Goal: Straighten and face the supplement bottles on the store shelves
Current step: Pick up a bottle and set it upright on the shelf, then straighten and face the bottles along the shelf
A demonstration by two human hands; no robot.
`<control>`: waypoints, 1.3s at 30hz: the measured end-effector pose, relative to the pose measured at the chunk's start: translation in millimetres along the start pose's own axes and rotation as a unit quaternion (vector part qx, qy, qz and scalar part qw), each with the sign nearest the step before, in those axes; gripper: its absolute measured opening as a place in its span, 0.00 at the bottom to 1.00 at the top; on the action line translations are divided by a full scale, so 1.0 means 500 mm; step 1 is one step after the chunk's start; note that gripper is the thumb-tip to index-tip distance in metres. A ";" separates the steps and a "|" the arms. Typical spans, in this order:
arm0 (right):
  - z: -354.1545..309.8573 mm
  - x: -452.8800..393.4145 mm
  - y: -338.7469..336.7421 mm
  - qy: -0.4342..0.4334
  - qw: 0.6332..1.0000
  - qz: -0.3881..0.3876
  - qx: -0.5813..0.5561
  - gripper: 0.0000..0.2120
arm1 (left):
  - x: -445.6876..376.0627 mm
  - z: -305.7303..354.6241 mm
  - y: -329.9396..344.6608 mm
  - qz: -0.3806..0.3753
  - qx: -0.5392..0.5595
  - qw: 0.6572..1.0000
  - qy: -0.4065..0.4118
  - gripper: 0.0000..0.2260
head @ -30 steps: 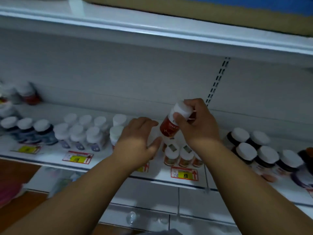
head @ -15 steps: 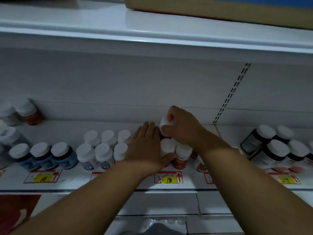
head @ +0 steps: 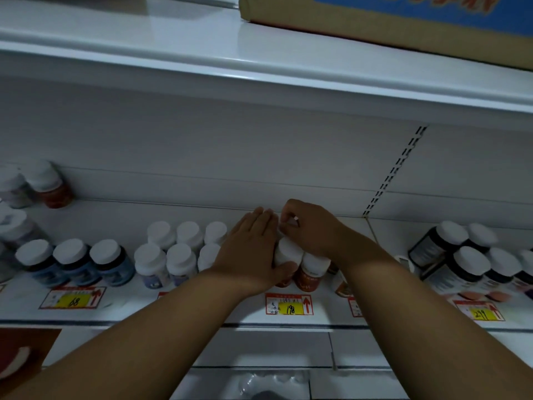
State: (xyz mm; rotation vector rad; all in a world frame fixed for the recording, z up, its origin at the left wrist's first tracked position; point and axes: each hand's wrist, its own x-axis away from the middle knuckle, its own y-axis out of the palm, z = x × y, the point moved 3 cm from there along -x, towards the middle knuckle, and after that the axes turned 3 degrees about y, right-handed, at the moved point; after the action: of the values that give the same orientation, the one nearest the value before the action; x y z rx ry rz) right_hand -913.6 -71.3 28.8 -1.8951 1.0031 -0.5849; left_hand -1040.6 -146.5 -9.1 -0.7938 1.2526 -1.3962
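Observation:
Red-labelled supplement bottles with white caps stand in a short row on the white shelf (head: 202,310) above the "198" price tag (head: 289,304). My left hand (head: 253,252) lies flat against the row's left side, its thumb curled round the front red bottle (head: 287,252). A second red bottle (head: 313,271) stands just right of it. My right hand (head: 313,229) reaches over them, fingertips pinched on the cap of a rear red bottle (head: 294,219), which is mostly hidden.
Left of my hands stand small purple-labelled bottles (head: 173,255) and blue-labelled bottles (head: 72,264). Dark bottles (head: 461,255) crowd the right end. A cardboard box (head: 403,21) sits on the upper shelf (head: 259,73), which overhangs the bottles.
My right hand has carried the red bottle down from the air to the back of the row. My left hand has moved in against the row's left side.

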 end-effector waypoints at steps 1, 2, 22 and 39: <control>-0.001 0.002 0.000 0.000 1.000 0.005 -0.003 0.04 | 0.000 0.000 -0.001 0.007 0.008 1.000 0.000 0.44; -0.001 0.003 -0.001 -0.001 1.000 0.012 -0.004 0.05 | 0.003 -0.001 -0.002 0.012 0.019 1.000 -0.005 0.44; -0.466 -0.157 0.159 -0.144 0.986 0.063 -0.055 0.08 | 0.297 -0.384 -0.248 0.174 0.014 0.964 -0.201 0.29; -0.743 -0.469 0.467 -0.108 0.984 0.061 0.129 0.18 | 0.442 -0.699 -0.356 0.127 0.046 0.968 -0.212 0.16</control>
State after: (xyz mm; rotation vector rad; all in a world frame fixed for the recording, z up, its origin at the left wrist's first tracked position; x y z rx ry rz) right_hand -1408.3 -123.3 9.4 -1.6175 0.8523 -0.4058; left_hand -1465.7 -284.6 45.0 -0.7865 0.9114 -1.0047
